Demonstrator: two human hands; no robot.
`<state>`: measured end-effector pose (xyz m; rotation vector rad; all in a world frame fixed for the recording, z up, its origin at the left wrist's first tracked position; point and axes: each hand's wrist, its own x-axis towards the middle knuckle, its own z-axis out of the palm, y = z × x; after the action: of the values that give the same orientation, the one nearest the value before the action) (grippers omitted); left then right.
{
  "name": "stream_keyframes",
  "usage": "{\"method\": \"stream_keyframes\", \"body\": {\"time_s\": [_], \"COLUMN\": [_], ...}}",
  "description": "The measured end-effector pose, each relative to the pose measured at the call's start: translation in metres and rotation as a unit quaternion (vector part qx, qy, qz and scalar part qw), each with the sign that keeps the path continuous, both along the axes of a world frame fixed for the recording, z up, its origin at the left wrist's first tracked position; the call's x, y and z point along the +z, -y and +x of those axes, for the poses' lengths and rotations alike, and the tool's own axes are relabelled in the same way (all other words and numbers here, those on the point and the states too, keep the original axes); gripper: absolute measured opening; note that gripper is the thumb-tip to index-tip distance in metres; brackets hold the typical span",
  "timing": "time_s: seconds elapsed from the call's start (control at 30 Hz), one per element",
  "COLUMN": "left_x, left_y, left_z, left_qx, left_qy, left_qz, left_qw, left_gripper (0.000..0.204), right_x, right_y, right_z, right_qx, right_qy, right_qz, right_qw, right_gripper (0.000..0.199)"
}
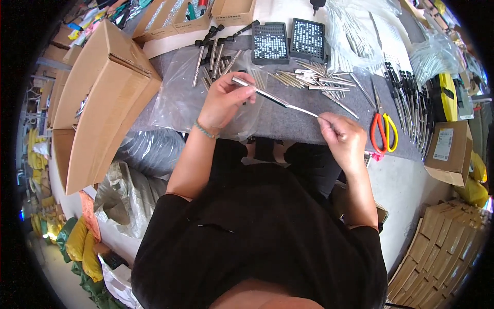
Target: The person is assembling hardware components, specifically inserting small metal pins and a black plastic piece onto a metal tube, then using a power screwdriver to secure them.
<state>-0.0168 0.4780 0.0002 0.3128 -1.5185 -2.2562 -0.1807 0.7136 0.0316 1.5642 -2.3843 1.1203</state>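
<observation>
Grey cloth tops the desk (288,127). A crumpled sheet of clear plastic film (170,100) spreads over the left part. Near the middle of the far side sit two black perforated trays, side by side — the left tray (270,61) and the right tray (307,56). In front of them lies a loose heap of silver and brass-toned metal tubes (335,81). Farther right rest scissors (379,126) with one red and one yellow handle, then a row of black-and-silver rods (409,110) — closely packed along the right side. Behind these lies a clear plastic bag (352,38).
</observation>
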Motion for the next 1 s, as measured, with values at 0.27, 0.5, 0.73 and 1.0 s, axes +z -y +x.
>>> {"method": "stream_keyframes", "body": {"time_s": [0.27, 0.5, 0.73, 1.0], "left_x": [-0.015, -0.018, -0.016, -0.027], "left_y": [-0.015, -0.027, -0.034, -0.042], "left_z": [-0.018, -0.020, -0.026, -0.033], "left_qx": [0.070, 0.047, 0.107, 0.125], "left_qy": [-0.115, -0.102, -0.055, -0.039], "left_qz": [0.253, 0.237, 0.221, 0.186], "left_qw": [0.958, 0.965, 0.968, 0.974], "left_gripper": [0.024, 0.018, 0.015, 0.016], "right_x": [-0.011, -0.013, -0.025, -0.043], "right_y": [0.022, 0.034, 0.056, 0.042], "right_z": [0.009, 0.018, 0.020, -0.002], "right_qx": [-0.023, -0.009, -0.013, 0.056], "right_qy": [0.200, 0.213, 0.103, 0.011], "right_qz": [-0.059, -0.063, 0.115, 0.008], "right_qw": [0.978, 0.975, 0.988, 0.998], "right_gripper": [0.011, 0.011, 0.033, 0.053]}}
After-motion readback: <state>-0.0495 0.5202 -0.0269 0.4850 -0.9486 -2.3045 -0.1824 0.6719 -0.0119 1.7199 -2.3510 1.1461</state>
